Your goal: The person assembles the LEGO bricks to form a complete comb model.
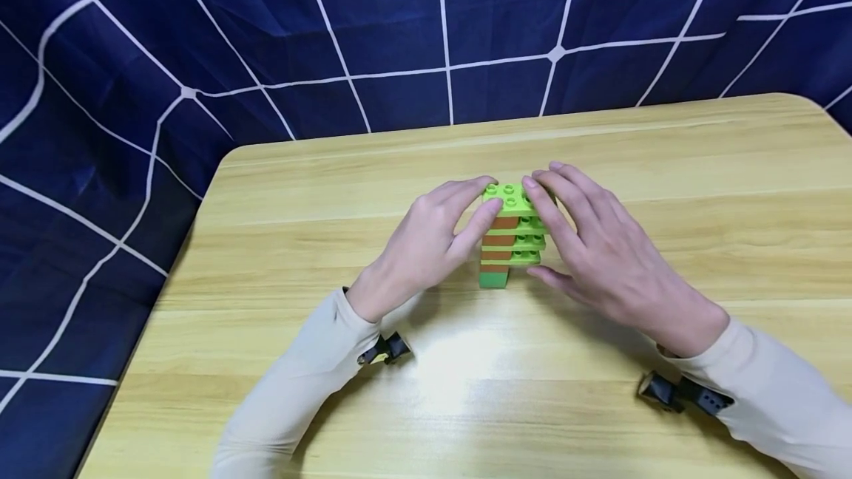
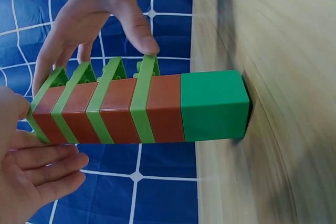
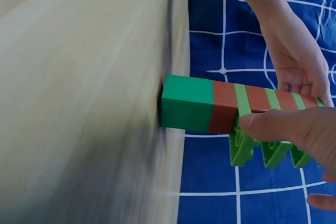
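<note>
A tower of building blocks (image 1: 493, 278) stands upright on the table. It has a green block (image 2: 215, 106) at the bottom, then orange blocks (image 2: 165, 108) alternating with light-green plates (image 3: 241, 148) that jut out to one side. My left hand (image 1: 426, 235) pinches the top plate (image 1: 511, 202) at its left end between thumb and index finger, its other fingers extended past the tower. My right hand (image 1: 609, 257) spans the jutting ends of the plates, with fingers at the top and the thumb (image 3: 257, 123) against the lowest plate.
The wooden table (image 1: 299, 205) extends around the tower. A dark blue cloth with white lines (image 1: 386, 21) hangs behind the table and along its left side. Small black cameras (image 1: 393, 348) are strapped at both wrists.
</note>
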The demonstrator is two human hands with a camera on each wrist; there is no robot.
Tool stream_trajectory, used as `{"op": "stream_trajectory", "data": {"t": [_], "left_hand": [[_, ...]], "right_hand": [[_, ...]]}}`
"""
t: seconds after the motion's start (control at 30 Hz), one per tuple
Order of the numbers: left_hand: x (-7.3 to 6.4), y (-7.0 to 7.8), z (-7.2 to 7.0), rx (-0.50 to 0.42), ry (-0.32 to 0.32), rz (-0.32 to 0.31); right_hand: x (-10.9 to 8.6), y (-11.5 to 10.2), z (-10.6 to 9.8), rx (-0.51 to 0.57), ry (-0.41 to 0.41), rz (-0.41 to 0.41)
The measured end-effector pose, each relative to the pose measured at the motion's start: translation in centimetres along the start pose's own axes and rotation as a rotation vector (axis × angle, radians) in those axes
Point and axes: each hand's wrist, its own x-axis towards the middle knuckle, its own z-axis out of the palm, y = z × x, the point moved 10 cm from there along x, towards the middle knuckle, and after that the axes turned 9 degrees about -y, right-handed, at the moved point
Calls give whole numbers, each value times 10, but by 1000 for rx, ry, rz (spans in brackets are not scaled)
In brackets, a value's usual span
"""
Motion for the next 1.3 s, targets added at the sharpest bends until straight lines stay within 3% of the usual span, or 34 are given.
{"op": "stream_trajectory", "data": {"t": [0.17,0.47,0.67,1.13,1.3], "left_hand": [[2,-7,2,-57,-14,-43],[8,-13,4,-152,-16,-43],[9,-22,5,-164,-27,-116],[13,-35,9,-230,-30,-184],[13,-37,13,-230,-66,-201]], "right_hand": [[-3,3,3,-19,12,10],[-3,6,7,-97,24,23],[-4,7,9,-123,50,30],[-1,9,11,-189,36,48],[0,10,9,-180,36,48]]}}
